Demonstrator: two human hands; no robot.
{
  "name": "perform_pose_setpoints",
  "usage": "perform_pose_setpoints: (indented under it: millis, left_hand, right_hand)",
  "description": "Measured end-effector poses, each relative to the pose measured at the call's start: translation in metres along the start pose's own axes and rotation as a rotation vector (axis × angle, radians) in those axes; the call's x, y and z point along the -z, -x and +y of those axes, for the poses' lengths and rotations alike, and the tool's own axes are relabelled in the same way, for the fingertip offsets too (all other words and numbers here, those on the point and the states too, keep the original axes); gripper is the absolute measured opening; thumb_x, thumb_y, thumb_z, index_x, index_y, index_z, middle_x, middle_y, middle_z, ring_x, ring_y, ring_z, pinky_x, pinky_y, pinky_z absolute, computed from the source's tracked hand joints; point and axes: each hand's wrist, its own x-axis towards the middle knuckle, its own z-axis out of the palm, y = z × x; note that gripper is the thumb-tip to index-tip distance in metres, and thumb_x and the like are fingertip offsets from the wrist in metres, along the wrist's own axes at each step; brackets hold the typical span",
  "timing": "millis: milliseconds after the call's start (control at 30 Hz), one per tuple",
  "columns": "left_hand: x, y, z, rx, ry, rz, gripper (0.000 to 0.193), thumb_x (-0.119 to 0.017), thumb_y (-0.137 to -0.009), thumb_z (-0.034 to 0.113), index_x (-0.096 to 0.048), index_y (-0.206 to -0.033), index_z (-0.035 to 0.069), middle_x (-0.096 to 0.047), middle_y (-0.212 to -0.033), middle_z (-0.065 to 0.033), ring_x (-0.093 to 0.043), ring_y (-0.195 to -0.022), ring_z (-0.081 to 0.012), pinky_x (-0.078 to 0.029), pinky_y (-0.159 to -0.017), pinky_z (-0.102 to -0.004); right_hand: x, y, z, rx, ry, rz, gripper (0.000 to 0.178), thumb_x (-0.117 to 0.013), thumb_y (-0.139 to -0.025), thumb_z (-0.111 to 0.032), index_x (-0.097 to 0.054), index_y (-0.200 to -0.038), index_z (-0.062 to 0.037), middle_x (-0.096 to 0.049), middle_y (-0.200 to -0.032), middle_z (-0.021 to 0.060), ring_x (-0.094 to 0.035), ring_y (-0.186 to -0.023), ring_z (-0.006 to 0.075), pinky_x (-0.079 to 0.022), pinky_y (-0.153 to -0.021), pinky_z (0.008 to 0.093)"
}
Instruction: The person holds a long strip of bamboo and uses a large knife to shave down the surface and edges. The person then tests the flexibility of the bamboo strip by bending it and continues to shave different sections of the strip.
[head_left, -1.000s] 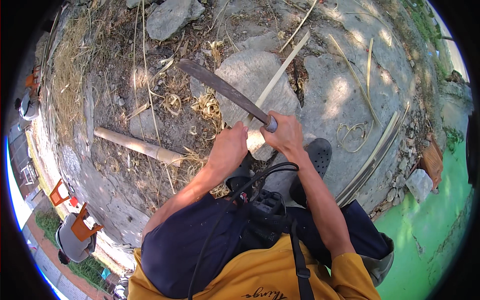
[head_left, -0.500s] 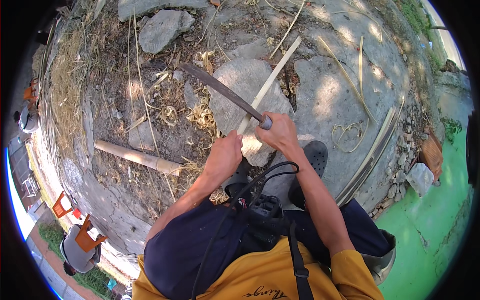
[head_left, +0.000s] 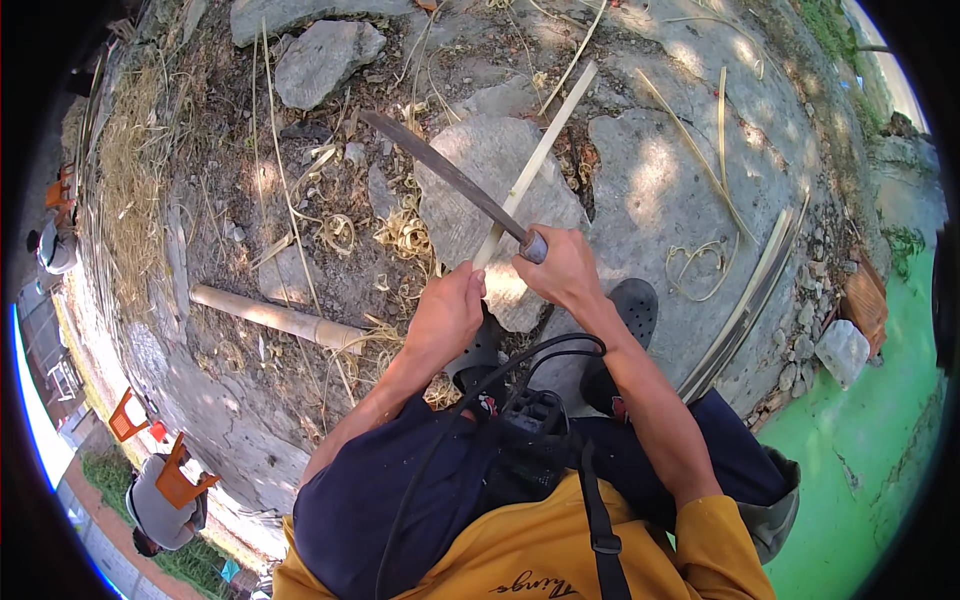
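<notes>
Crossing a pale flat wooden strip (head_left: 541,157) above a grey stone (head_left: 496,150), a dark metal knife (head_left: 446,170) sits gripped in the right hand (head_left: 562,268); the left hand (head_left: 446,313) clenches the strip. Twisting could cause slips; edge contact looks unclear.

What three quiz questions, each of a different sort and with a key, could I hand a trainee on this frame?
1. Multiple choice. What does the right hand grip?
a) a round brown clay bowl
b) a long, dark, metal-bladed knife
c) a blue plastic bucket

2. True or false. A thick, round, tan bamboo pole lies on the ground to the left of the left hand.

3. Fill in the blank. The lower end of the long, flat, pale wooden strip is held in the ____ hand.

Key: 1. b; 2. true; 3. left.
</notes>
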Motion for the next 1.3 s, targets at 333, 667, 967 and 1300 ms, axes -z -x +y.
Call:
perform_pose_setpoints:
  millis: [333,667,967,1300]
  left_hand:
    - [-0.003,0.003,0.001,-0.016,-0.074,-0.019,0.022,-0.049,-0.103,0.013,-0.056,-0.089,-0.003,-0.064,-0.072,-0.02,-0.065,-0.068,-0.0427,-0.049,-0.063,-0.0474]
    - [-0.001,0.008,0.0,-0.001,-0.063,-0.03,0.024,-0.049,-0.104,0.014,-0.058,-0.091,-0.004,-0.064,-0.07,-0.021,-0.066,-0.066,-0.0412,-0.049,-0.064,-0.0472]
    - [-0.002,0.008,-0.002,-0.053,-0.02,0.009,0.026,-0.048,-0.104,0.015,-0.059,-0.089,-0.003,-0.064,-0.07,-0.0206,-0.065,-0.065,-0.0398,-0.048,-0.062,-0.0449]
    - [-0.005,0.009,-0.002,-0.115,-0.056,0.035,0.024,-0.05,-0.103,0.014,-0.059,-0.089,-0.003,-0.063,-0.068,-0.0208,-0.064,-0.062,-0.0417,-0.048,-0.059,-0.0468]
  right_hand:
    - [0.012,-0.011,0.004,-0.068,-0.007,0.085,0.029,-0.07,-0.072,-0.03,-0.075,-0.09,-0.0092,-0.07,-0.079,0.0214,-0.068,-0.078,0.0442,-0.055,-0.075,0.0503]
    - [0.015,-0.01,0.009,-0.002,0.051,0.084,0.029,-0.07,-0.073,-0.031,-0.074,-0.089,-0.0075,-0.071,-0.083,0.0225,-0.068,-0.083,0.0444,-0.055,-0.078,0.0499]
    - [0.012,-0.016,0.008,0.041,0.082,-0.031,0.032,-0.071,-0.072,-0.032,-0.074,-0.09,-0.0059,-0.07,-0.082,0.0233,-0.068,-0.082,0.0444,-0.055,-0.078,0.05]
    - [0.011,-0.004,0.005,0.109,0.12,0.004,0.031,-0.069,-0.071,-0.031,-0.074,-0.088,-0.0049,-0.07,-0.081,0.0233,-0.068,-0.08,0.0436,-0.056,-0.078,0.0496]
